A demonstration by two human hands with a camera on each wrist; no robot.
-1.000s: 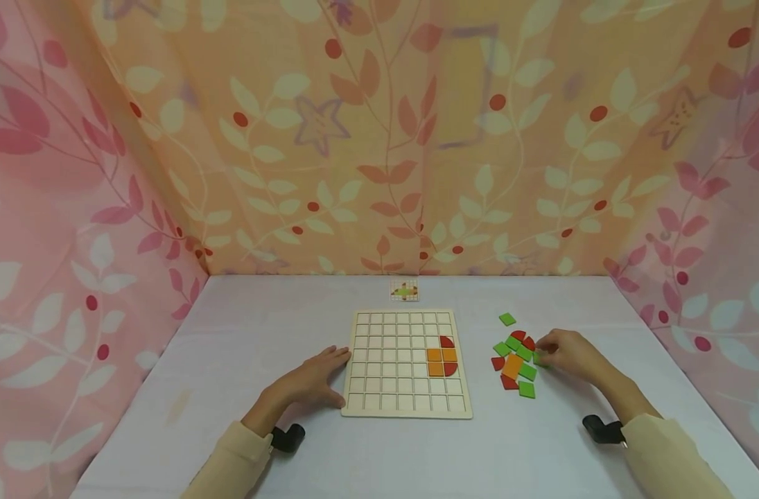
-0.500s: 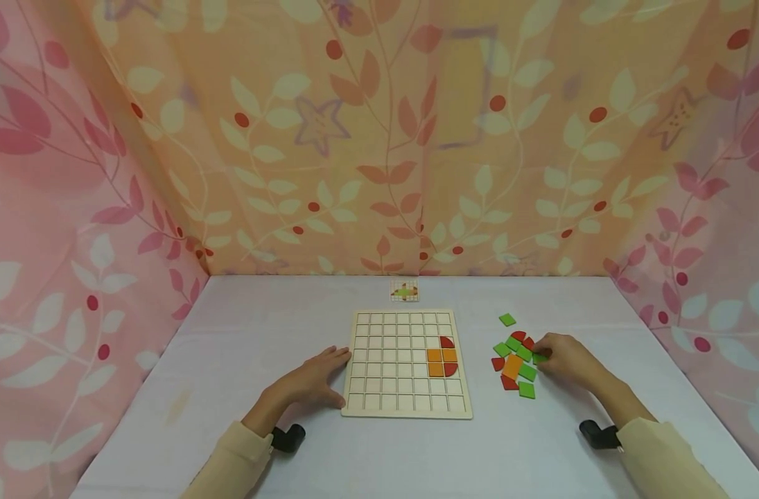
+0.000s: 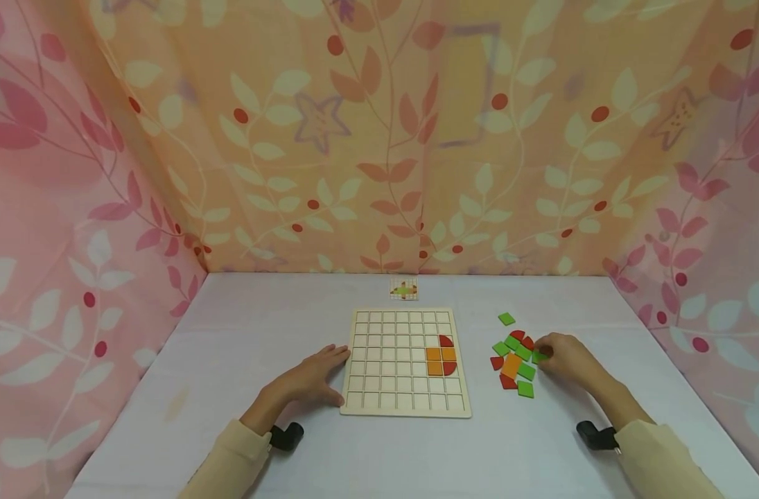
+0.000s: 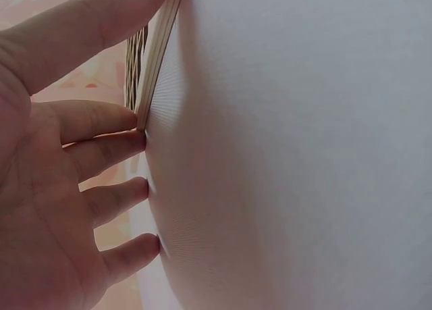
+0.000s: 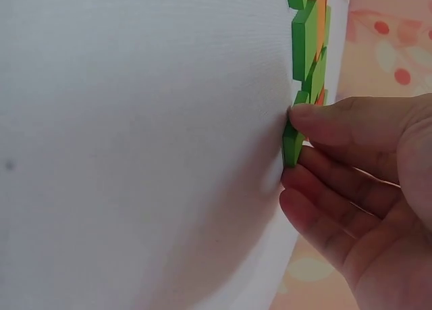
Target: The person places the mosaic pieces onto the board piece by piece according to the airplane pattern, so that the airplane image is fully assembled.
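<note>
A pale wooden board (image 3: 385,388) with a grid of square cells lies flat on the table. At its right side, red quarter-round tiles and orange square tiles (image 3: 434,368) fill a few cells. My left hand (image 3: 308,376) has its fingers spread, with thumb and fingertips touching the board's left edge; the left wrist view shows that edge (image 4: 160,60) beside the thumb. Right of the board lies a loose cluster of green, red and orange tiles. My right hand (image 3: 565,357) pinches a green tile (image 5: 293,145) at the cluster's right side, the thumb on its near face.
Behind the board lies a small pattern card (image 3: 404,290) showing a coloured figure on a grid. One green tile (image 3: 507,319) lies apart at the back of the cluster, and another green tile (image 3: 525,389) lies at the front. Patterned cloth walls (image 3: 385,138) enclose the table's back and sides.
My right hand has shifted slightly left, staying at the green tile on the cluster's right side. The left hand keeps its place at the board's edge.
</note>
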